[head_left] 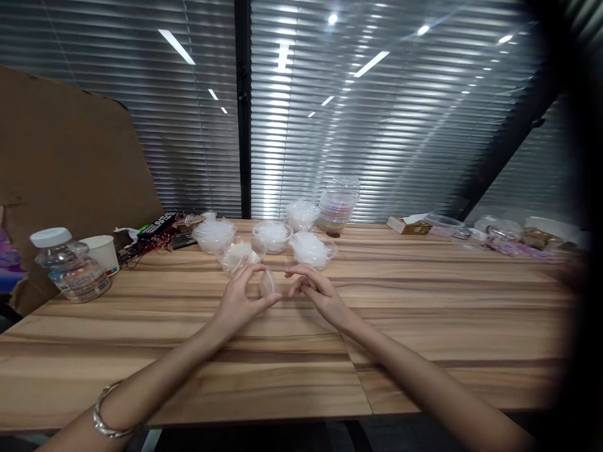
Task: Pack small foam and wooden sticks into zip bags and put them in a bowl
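Above the middle of the wooden table (198,383), my left hand (240,298) grips a small translucent plastic piece (268,284) between thumb and fingertips. The piece is thin and rounded, tilted on edge; its exact kind is unclear. Just to its right is my right hand (320,295), index finger stretched toward the piece and the other fingers bent. A small gap separates that fingertip from the piece. Right behind my hands stand clear round bowls, one with cream-coloured contents (240,254), others with whitish clear pieces, such as the bowl at right (311,250) and the middle bowl (272,236).
A tall clear jar (338,207) stands at the back. Along the left are a white-capped bottle (75,270), a paper cup (102,254) and a dark device with red wires (157,232). A small box (409,225) and plastic packaging (509,235) lie at the back right.
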Tool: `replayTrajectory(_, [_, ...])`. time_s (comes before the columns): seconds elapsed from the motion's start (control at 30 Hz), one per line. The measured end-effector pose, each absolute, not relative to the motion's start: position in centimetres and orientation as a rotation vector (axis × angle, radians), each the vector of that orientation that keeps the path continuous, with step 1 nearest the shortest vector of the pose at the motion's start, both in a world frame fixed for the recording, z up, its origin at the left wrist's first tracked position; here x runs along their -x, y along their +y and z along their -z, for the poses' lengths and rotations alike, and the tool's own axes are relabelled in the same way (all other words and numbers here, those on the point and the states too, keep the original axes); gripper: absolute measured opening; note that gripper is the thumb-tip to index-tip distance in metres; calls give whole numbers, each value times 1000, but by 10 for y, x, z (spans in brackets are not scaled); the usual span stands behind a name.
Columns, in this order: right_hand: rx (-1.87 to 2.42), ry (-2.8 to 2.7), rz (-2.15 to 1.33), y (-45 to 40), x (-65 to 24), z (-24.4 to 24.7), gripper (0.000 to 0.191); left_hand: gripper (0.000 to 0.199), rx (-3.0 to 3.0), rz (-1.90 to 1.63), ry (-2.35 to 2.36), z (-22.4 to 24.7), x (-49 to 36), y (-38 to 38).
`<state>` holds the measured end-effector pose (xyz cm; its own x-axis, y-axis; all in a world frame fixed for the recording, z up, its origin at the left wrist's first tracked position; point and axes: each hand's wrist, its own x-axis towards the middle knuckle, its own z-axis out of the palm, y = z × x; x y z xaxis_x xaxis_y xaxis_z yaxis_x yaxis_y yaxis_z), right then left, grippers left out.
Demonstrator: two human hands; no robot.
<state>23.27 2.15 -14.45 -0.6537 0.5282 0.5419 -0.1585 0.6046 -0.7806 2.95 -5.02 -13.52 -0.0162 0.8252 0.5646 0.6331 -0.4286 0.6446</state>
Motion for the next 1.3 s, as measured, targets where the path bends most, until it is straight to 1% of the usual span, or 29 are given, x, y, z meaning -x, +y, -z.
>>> replayTrajectory(0.07, [274,-2073,-1194,21,-233,147,41,49,-2171,-1379,1551,135,-29,-51])
replayTrajectory(0.13, [262,-2204,-1178,18,-232,148,46,47,-2271,-1328,1521,135,-27,-53])
replayTrajectory(0.27, [258,-2467,-882,9,-229,143,50,46,-2449,-1199,1400,134,-27,-58])
replayTrajectory(0.37, [210,-2569,-770,4,-227,141,51,47,-2540,-1045,1268,133,-29,-62])
replayTrajectory(0.43, [230,-2635,-735,1,-227,143,48,47,-2537,-993,1220,132,-32,-64])
replayTrajectory(0.57, [348,-2704,-633,-3,-226,153,28,46,-2520,-1009,1171,132,-34,-65])
replayTrajectory(0.63, [372,-2687,-607,-5,-224,156,27,50,-2504,-1026,1158,133,-34,-64])
replayTrajectory(0.73, [398,-2590,-646,-4,-223,155,32,60,-2447,-1046,1173,133,-34,-62])
replayTrajectory(0.93, [378,-2464,-735,2,-225,146,40,56,-2248,-1114,1222,136,-37,-60])
replayTrajectory(1.1, [335,-2567,-802,-1,-226,145,40,69,-2206,-1096,1215,141,-36,-60])
replayTrajectory(1.3, [241,-2607,-883,-5,-224,141,50,74,-2271,-1031,1262,140,-34,-59])
